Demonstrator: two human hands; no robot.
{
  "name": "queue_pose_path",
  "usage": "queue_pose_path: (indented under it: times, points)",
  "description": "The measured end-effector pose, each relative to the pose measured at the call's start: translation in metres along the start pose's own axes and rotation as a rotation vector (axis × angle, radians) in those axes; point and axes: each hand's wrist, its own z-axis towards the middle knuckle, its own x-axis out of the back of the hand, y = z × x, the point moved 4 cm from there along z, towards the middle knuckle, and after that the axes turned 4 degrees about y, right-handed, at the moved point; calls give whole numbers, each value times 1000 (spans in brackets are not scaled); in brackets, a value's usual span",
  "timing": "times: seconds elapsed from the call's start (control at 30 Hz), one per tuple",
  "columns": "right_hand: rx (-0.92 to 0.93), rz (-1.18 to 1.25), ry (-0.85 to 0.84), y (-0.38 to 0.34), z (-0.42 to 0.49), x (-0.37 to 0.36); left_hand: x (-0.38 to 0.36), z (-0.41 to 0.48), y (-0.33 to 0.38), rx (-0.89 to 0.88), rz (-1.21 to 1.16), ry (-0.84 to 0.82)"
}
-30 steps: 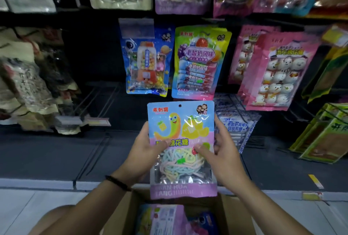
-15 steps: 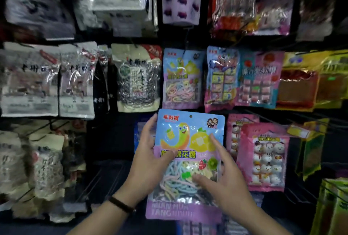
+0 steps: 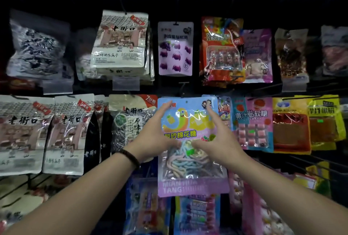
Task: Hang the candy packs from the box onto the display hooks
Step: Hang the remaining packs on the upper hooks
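I hold a blue and purple candy pack [image 3: 190, 161] with pastel rope candy upright in front of the display wall. My left hand [image 3: 156, 137] grips its left edge, thumb across the front. My right hand [image 3: 216, 138] grips the right edge, index finger reaching up near the top corner. The hang hole at the pack's top sits just below a dark display hook [image 3: 183, 89] in the middle row. The box is out of view.
Hanging packs crowd the wall: white seed bags [image 3: 120, 42] upper left, a purple grape candy pack [image 3: 175, 48] above, a pink and blue candy pack [image 3: 252, 123] right, yellow snack packs [image 3: 308, 122] far right. Bare hooks [image 3: 308, 161] jut out lower right.
Both hands have lifted the candy pack from above the box up to the middle row of hooks, and the view has tilted upward with it. The box has dropped out of view.
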Motion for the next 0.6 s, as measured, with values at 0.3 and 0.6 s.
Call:
queue_pose_path:
  times: [0.3, 0.6]
  points:
    - [26, -80, -17, -8, 38, 6, 10, 33, 0, 77, 40, -25]
    - [-19, -68, -23, -5, 51, 1, 13, 45, 1, 100, 111, -21]
